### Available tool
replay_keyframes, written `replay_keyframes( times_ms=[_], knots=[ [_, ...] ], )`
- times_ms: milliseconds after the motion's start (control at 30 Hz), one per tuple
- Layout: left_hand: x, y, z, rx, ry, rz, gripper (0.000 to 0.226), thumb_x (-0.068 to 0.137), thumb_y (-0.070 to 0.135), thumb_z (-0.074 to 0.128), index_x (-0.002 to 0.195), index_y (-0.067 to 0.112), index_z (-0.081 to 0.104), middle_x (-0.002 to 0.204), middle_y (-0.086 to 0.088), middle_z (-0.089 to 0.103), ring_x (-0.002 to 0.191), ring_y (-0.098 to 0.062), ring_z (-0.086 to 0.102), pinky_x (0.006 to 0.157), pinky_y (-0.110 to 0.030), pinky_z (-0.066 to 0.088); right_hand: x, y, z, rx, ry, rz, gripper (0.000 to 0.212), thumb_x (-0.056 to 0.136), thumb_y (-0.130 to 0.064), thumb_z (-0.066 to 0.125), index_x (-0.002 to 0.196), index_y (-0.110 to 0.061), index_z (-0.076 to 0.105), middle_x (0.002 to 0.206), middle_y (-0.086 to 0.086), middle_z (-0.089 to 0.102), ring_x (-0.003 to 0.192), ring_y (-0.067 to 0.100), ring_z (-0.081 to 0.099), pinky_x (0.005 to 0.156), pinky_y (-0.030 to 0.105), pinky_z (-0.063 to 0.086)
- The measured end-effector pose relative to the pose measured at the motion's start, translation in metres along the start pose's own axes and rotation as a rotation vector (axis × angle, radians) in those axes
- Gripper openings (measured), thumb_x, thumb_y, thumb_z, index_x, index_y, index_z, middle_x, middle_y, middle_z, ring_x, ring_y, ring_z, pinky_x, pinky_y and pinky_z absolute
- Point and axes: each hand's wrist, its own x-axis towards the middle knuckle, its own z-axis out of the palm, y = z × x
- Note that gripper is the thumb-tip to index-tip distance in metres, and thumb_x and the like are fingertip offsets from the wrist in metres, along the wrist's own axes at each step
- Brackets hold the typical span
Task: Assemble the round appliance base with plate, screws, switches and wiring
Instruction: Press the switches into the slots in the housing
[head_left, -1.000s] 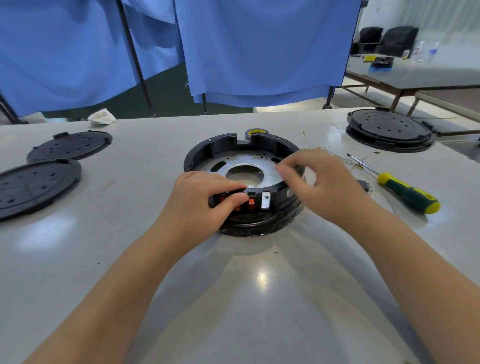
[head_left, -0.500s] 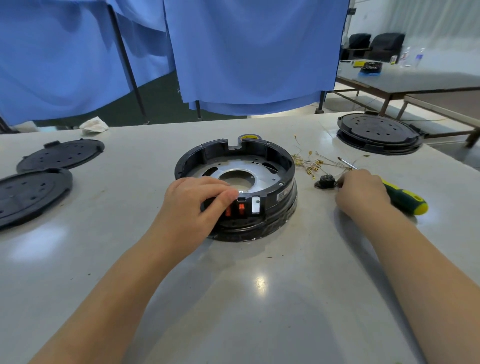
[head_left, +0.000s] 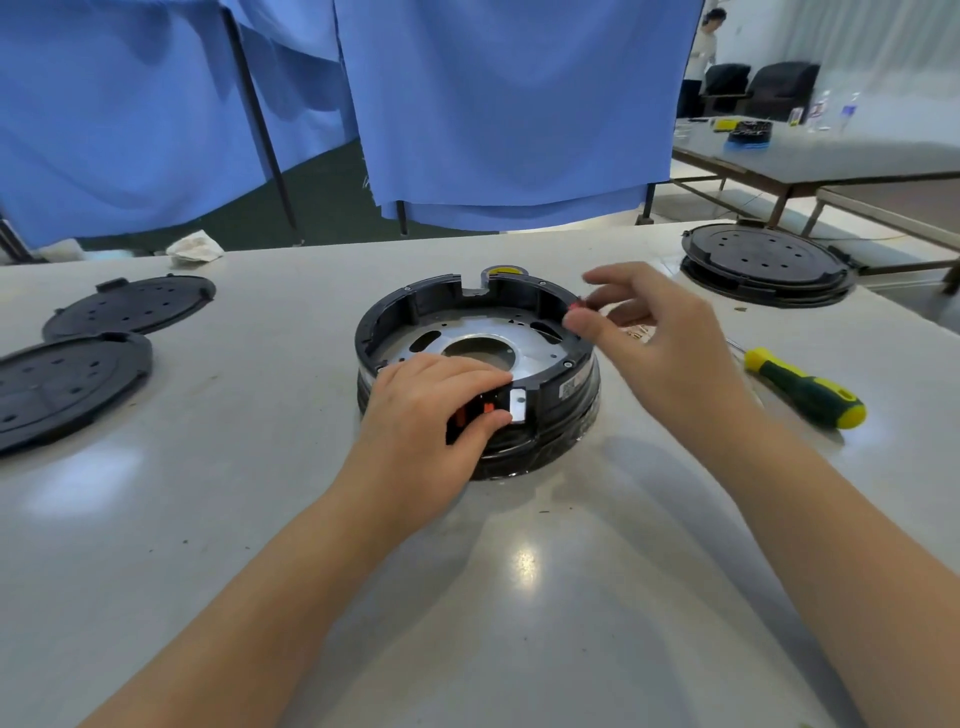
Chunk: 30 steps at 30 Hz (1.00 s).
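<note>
The round black appliance base (head_left: 550, 410) stands on the table's middle, with a silver metal plate (head_left: 540, 343) seated inside it. My left hand (head_left: 431, 410) grips the near rim, thumb over the red switches (head_left: 485, 408) in the front wall. Above the base's right rim, my right hand (head_left: 654, 332) pinches a small red-tipped part (head_left: 575, 306) between thumb and forefinger. Wiring shows under that hand, mostly hidden.
A green-and-yellow screwdriver (head_left: 805, 389) lies to the right. Stacked black round covers (head_left: 763, 265) sit at the far right, two black perforated lids (head_left: 72, 374) (head_left: 135, 304) at the left. Blue curtains hang behind the table; a person stands far back right.
My right hand left the table near the screwdriver, where it touched a small black part, and rose to the base's right rim with a small part. The left hand stayed on the base.
</note>
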Motion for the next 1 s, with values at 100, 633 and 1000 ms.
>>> replay_keyframes(
  times_ms=[100,633,1000],
  knots=[
    [0.002,-0.001,-0.002,-0.017,0.008,0.015,0.029,0.083,0.025,0.068,0.108,0.013,0.075,0.105,0.005,0.073,0.101,-0.019,0.061,0.09,-0.046,0.047,-0.011,-0.009,0.011,-0.004,-0.082,-0.084,0.035,0.078,-0.039,0.074,0.109,-0.027,0.063,0.09,-0.012,0.068,0.081,0.008,0.061,0.081,0.026,0.049],
    [0.004,-0.001,-0.009,-0.089,0.032,0.01,0.017,0.085,0.027,0.065,0.094,0.021,0.077,0.094,0.016,0.073,0.094,0.001,0.055,0.089,-0.026,0.041,-0.023,-0.02,0.027,0.015,-0.159,-0.19,0.041,0.076,-0.036,0.075,0.114,-0.025,0.062,0.098,-0.015,0.064,0.075,0.005,0.062,0.075,0.019,0.049],
    [0.004,0.006,-0.01,-0.131,0.086,0.01,0.019,0.086,0.031,0.065,0.09,0.016,0.077,0.088,0.012,0.072,0.089,-0.003,0.057,0.084,-0.029,0.044,-0.025,-0.028,0.028,0.328,-0.247,-0.09,0.032,0.076,-0.017,0.078,0.105,-0.024,0.068,0.096,-0.011,0.068,0.078,0.008,0.069,0.072,0.015,0.052]
  ],
)
